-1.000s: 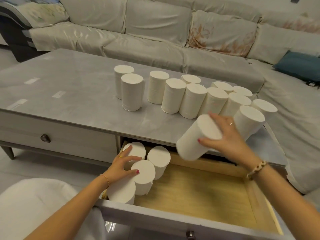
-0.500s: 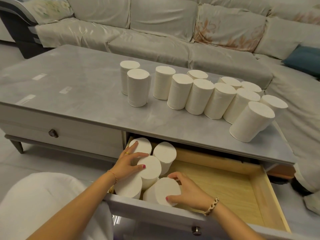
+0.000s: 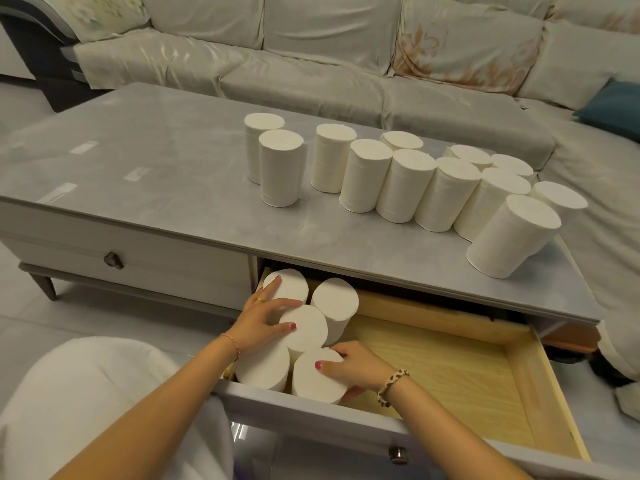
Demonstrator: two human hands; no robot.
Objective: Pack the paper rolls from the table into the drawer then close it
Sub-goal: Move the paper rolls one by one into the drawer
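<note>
The wooden drawer [image 3: 485,386] under the grey table [image 3: 166,188] stands pulled open. Several white paper rolls stand upright in its left end. My right hand [image 3: 353,365] grips the front roll [image 3: 317,375] beside the drawer front, thumb on top and fingers round its right side. My left hand [image 3: 263,317] rests with spread fingers on the packed rolls [image 3: 304,327] behind it. Several more upright paper rolls [image 3: 405,181] stand in a row across the tabletop, the nearest one [image 3: 509,237] at the right end.
A closed drawer with a dark knob [image 3: 112,260] is to the left. The open drawer's right part is bare wood. A grey sofa [image 3: 311,74] runs behind and to the right of the table, with a blue cushion [image 3: 613,105]. My white-clad knee [image 3: 86,403] is at lower left.
My right hand carried one roll from the table's right end down into the drawer and stood it at the front beside the others. My left hand stayed on the packed rolls.
</note>
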